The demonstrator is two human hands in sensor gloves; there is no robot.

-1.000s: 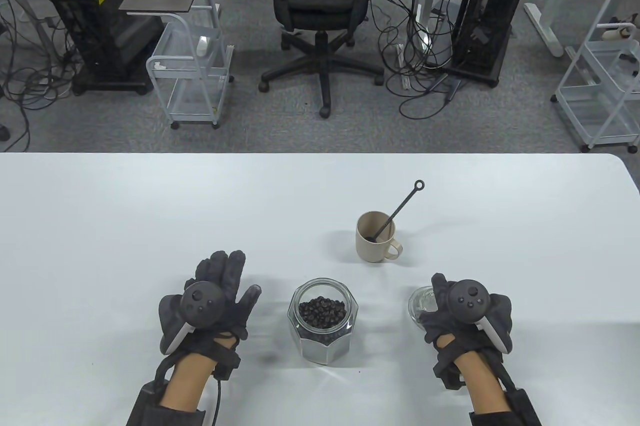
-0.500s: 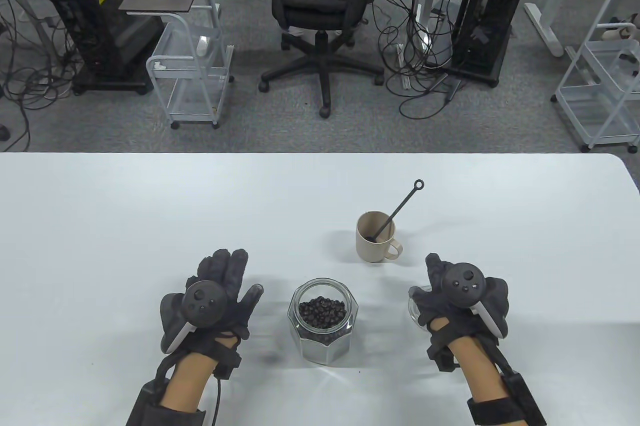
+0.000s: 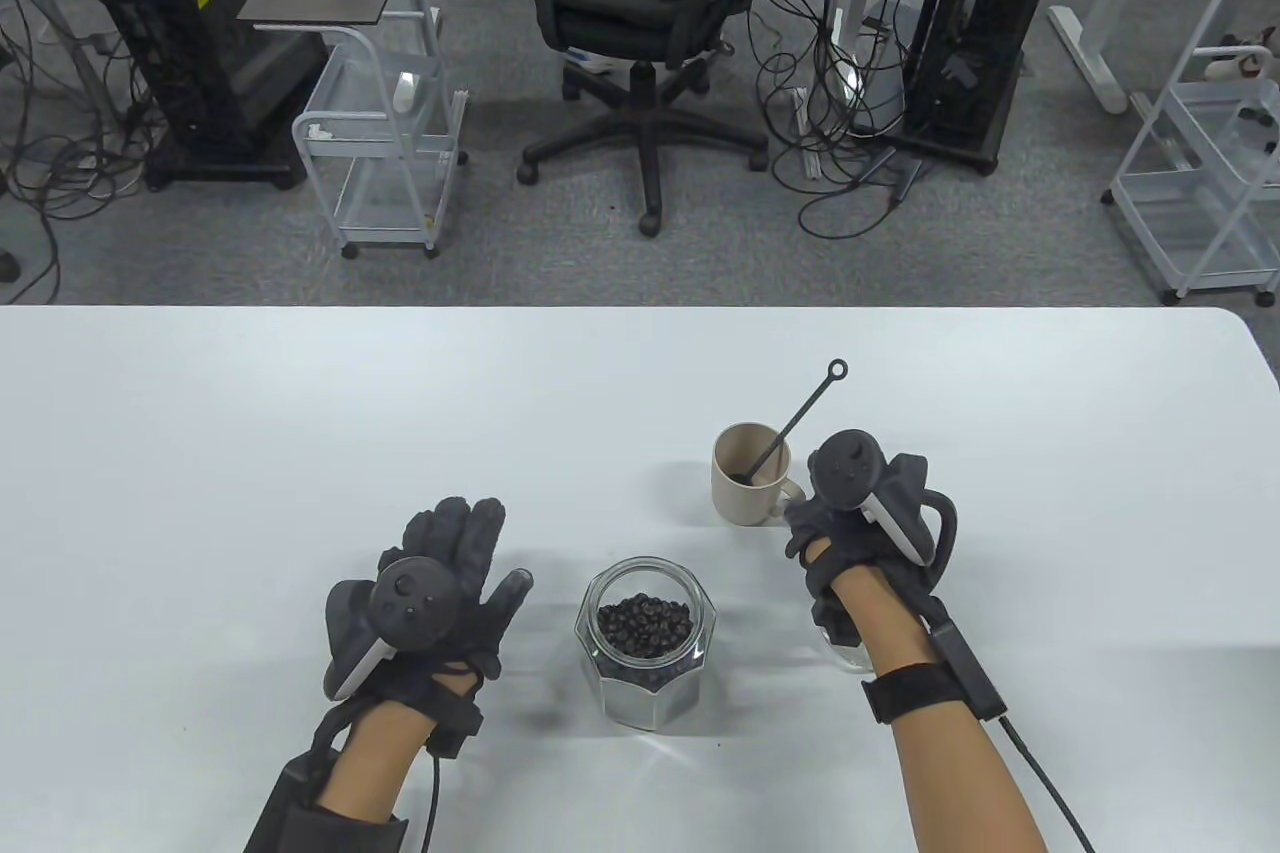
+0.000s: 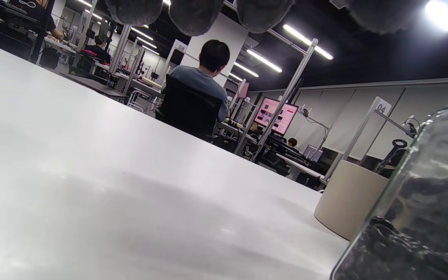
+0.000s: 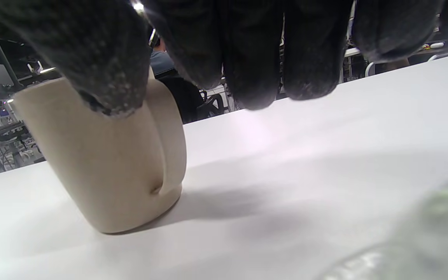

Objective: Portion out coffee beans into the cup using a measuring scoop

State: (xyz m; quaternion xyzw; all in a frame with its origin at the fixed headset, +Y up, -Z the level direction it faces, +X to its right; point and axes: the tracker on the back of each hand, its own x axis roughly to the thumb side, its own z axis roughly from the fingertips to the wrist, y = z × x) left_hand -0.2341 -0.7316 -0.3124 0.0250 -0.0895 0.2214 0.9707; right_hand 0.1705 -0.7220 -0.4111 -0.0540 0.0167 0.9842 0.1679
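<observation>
A beige cup stands right of the table's middle. A black measuring scoop leans in it, its ring end pointing up and to the right. Nearer me is an open glass jar of coffee beans. My right hand hovers just right of the cup at its handle; its fingertips hang loosely above the table and hold nothing. Left of the jar, my left hand lies flat on the table with straight fingers. In the left wrist view, the jar and cup sit at the right.
The jar's glass lid lies on the table under my right forearm, partly hidden. An office chair, carts and cables stand on the floor beyond the table's far edge. A person sits at another desk in the left wrist view.
My right hand has left the glass lid and moved forward and left to the cup's handle. The left hand has barely shifted.
</observation>
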